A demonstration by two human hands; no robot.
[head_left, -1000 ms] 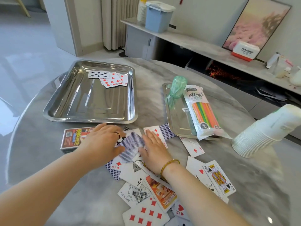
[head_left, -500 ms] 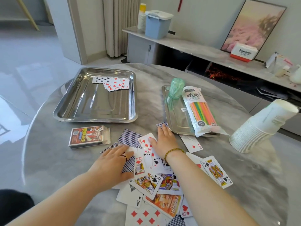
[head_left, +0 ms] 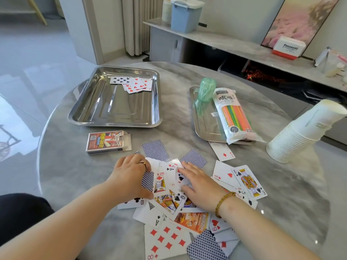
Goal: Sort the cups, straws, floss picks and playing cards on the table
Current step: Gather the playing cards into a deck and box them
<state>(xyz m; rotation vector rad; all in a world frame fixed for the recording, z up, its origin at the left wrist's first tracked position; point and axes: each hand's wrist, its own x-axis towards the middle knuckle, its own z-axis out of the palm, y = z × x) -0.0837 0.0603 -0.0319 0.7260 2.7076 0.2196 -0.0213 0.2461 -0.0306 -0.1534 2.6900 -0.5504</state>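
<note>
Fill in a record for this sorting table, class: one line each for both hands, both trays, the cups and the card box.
Left hand: curled round the edge of the loose cards
Right hand: flat on those cards, fingers straight
Left tray: a few face-up cards at its far end
Right tray: holds the straw pack and a green bag
Cup stack: on its side on the table, right of that tray
Card box: on the table, near the left tray
</note>
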